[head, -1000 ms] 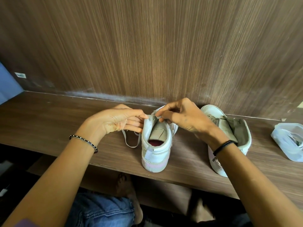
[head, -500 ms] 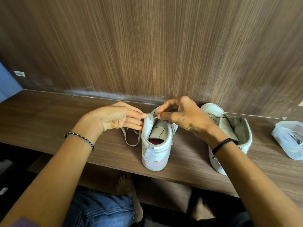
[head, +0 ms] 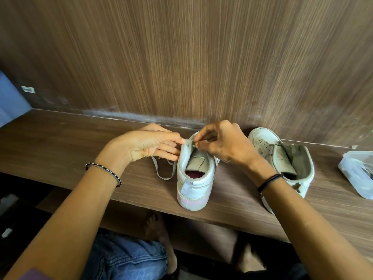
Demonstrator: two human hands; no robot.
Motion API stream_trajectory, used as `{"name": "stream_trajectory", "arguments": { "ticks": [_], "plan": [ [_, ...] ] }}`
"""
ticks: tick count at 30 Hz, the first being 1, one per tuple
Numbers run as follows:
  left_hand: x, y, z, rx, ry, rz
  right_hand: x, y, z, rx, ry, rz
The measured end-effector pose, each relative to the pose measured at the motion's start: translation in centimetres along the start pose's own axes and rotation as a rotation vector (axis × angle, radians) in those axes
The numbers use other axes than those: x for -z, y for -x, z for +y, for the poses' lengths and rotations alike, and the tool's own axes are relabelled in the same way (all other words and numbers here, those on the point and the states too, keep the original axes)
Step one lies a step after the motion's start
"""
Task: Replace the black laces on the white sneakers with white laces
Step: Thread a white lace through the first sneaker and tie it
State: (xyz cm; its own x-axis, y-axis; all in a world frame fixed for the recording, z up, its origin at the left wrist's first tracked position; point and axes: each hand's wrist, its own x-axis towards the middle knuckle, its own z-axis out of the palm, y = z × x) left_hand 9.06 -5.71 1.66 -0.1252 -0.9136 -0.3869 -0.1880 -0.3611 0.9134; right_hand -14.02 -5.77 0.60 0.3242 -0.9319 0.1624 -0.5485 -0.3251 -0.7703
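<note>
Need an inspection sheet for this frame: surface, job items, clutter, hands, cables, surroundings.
Surface: brown wooden shelf, smudged along the back edge.
Job's things: near sneaker upright, heel toward camera; white lace loops on the shelf at its left; second sneaker at right, tongue pulled out, no lace seen; black laces: nothing seen.
Clutter: clear plastic container at right edge.
Grips: left hand holds near sneaker's left eyelet edge; right hand pinches what seems the lace's tip there.
Cables: nothing seen.
Surroundings: wood-grain wall; jeans below the shelf.

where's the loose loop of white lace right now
In the head view, the loose loop of the white lace lies on the wooden shelf, just left of the middle sneaker and under the fingers of the left hand.
</note>
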Motion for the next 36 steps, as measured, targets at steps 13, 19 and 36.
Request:
{"name": "stream_trajectory", "arguments": {
  "ticks": [13, 19, 36],
  "plan": [
    [-3.3, -0.8, -0.1, -0.065, -0.2, -0.001, -1.1, 0.6, -0.3, -0.008, 0.021, 0.097],
    [-3.9, 0.1, 0.6, -0.096, -0.032, 0.207, -1.0, 0.7, -0.5, -0.112, 0.17, 0.075],
    [0.2, 1.2, 0.6, -0.438, -0.948, 0.058, -0.6, 1.3, -0.6, -0.296, 0.037, 0.037]
  ]
}}
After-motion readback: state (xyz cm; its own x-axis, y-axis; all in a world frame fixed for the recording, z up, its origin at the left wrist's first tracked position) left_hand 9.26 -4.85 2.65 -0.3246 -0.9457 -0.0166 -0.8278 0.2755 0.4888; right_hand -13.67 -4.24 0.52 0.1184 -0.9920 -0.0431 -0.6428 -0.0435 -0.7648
